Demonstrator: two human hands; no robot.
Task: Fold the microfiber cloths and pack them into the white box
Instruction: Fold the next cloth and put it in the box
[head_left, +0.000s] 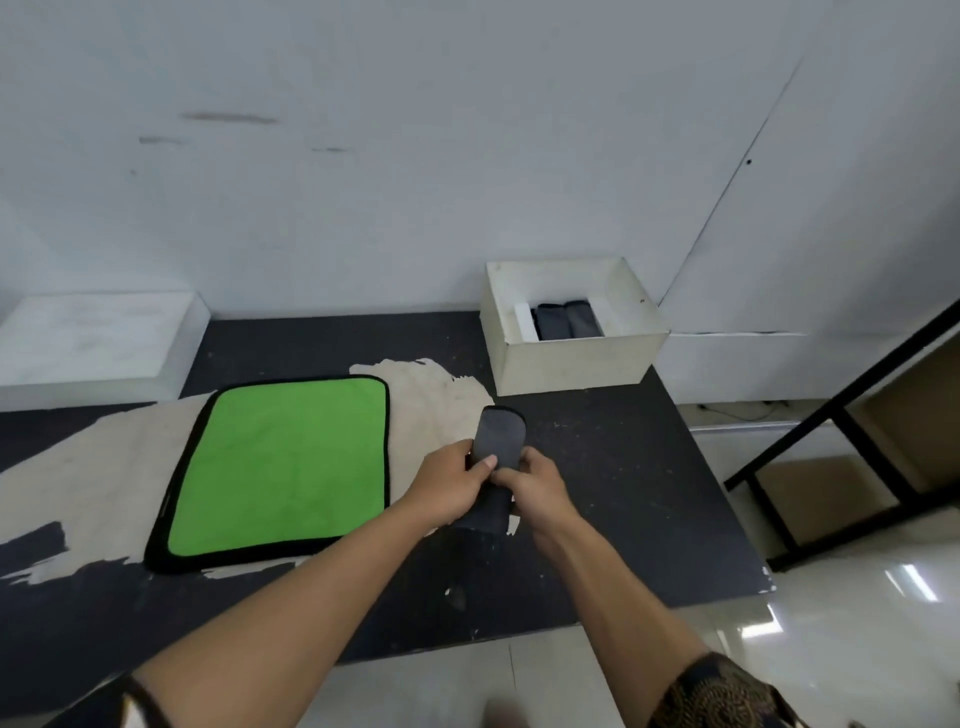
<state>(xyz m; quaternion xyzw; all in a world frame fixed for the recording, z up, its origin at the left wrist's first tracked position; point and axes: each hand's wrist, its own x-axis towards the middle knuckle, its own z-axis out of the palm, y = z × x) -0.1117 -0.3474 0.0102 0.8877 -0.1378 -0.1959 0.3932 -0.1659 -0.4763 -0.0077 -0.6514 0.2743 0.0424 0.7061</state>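
Observation:
A folded dark grey cloth is held just above the dark table, a narrow strip pointing away from me. My left hand grips its left side with the thumb on top. My right hand grips its right side. A green cloth with a black border lies flat and unfolded to the left. The white box stands at the back right of the table, with folded dark cloths inside.
The tabletop's dark surface is peeled in a wide beige patch under and around the green cloth. A white ledge sits at the back left. A black metal frame stands on the floor to the right.

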